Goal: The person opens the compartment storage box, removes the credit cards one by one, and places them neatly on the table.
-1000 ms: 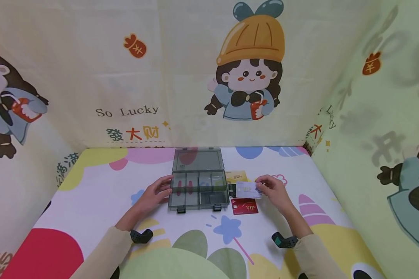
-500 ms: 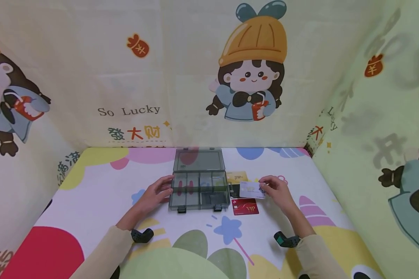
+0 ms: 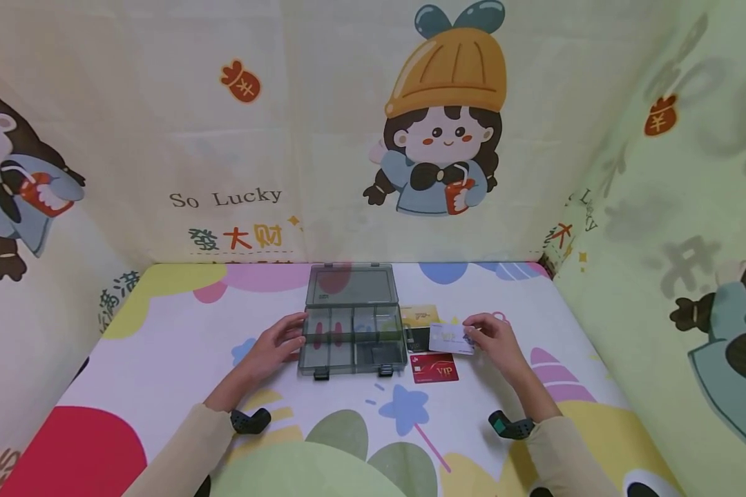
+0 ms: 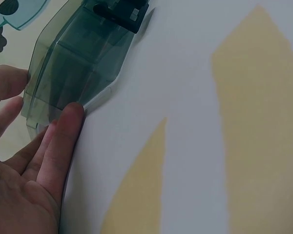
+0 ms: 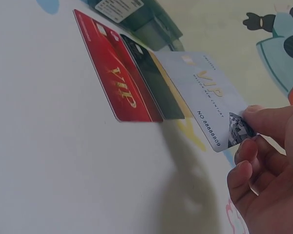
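A smoky transparent compartment box (image 3: 352, 336) lies open at the table's middle, its lid (image 3: 351, 285) laid back. My left hand (image 3: 272, 347) rests against the box's left side (image 4: 68, 63), fingers straight. My right hand (image 3: 492, 340) pinches a silver VIP card (image 3: 450, 338) by its right end and holds it just above the table; the right wrist view shows the card (image 5: 210, 97) tilted in the air. Under and beside it lie a red VIP card (image 3: 435, 369), a black card (image 3: 418, 339) and a gold card (image 3: 421, 315).
The table wears a colourful cartoon-print cloth (image 3: 161, 345). Cloth walls with cartoon figures close in the back (image 3: 348, 138), left and right (image 3: 677, 241). Black wrist-camera mounts (image 3: 251, 420) sit at both cuffs.
The silver card and my right hand have drifted slightly right, away from the box. My left hand has stayed against the box.
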Demonstrator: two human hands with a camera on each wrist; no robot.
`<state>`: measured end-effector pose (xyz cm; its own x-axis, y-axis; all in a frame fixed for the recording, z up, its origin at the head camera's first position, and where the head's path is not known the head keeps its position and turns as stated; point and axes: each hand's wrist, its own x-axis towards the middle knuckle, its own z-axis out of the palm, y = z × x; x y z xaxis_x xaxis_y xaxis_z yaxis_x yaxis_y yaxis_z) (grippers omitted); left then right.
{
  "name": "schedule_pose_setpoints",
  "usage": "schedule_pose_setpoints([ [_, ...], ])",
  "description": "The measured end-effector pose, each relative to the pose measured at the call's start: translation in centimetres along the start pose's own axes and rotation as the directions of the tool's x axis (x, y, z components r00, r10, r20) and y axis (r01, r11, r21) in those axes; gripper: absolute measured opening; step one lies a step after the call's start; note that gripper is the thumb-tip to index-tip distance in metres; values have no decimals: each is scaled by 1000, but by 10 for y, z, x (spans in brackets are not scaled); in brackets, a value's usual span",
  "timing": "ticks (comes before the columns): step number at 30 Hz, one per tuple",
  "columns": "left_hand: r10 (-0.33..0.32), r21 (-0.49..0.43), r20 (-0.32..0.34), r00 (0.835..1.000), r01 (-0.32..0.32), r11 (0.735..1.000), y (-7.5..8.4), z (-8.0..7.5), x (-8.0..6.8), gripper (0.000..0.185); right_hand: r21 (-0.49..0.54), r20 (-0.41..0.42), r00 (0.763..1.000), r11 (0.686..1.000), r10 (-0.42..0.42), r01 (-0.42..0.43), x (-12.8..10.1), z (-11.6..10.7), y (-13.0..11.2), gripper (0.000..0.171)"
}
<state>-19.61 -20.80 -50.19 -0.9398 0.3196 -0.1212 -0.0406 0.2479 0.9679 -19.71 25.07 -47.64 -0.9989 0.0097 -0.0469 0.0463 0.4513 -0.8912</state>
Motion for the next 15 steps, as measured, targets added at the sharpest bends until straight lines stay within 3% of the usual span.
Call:
schedule_pose_setpoints([
  [15,-3,5,-11,1000,3,1000,2,1,0,52,-63,-18,1000,998,-24,23,1,-10,8,20],
])
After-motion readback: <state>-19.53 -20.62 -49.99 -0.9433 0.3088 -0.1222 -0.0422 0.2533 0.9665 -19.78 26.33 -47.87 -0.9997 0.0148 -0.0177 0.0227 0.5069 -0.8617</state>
